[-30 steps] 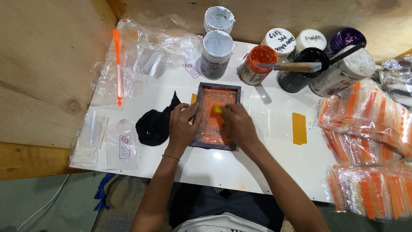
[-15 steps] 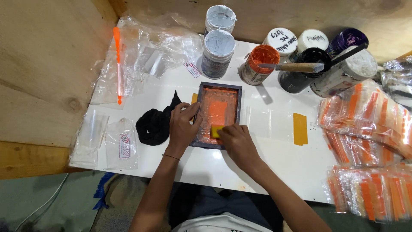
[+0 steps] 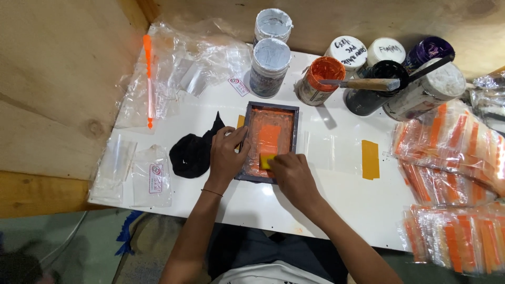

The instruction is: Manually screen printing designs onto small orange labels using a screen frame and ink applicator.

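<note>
My right hand (image 3: 291,176) is closed around a small yellow squeegee (image 3: 266,161), pinching it at the near end of the dark screen frame (image 3: 271,141). The frame sits in front of me on the white table (image 3: 336,173), its long axis running away from me, its mesh wet with orange ink. The blade lies across that axis, so the length of the screen stretches straight ahead of my right fingers. My left hand (image 3: 226,155) lies flat with fingers spread and pressed on the frame's left rail, grasping nothing, only pinning it down. Both hands touch the frame; the right is the one at the blade.

Just left of my left hand is a crumpled black rag (image 3: 195,152), touching nothing I hold. Further left lie 2 small clear bags (image 3: 138,173), and beyond them an orange pen-like stick (image 3: 149,79) on loose plastic. To the right of the frame a yellow strip (image 3: 370,159) lies apart on the table, with stacks of printed orange-and-clear bags (image 3: 452,173) at the edge.

Past the frame's far end stand jars: an open orange ink tub (image 3: 321,79) with a wooden-handled tool (image 3: 363,84) across it, 2 grey-lidded tubs (image 3: 269,60), and dark and white ones further right. Nothing lies on the mesh ahead of the blade.
</note>
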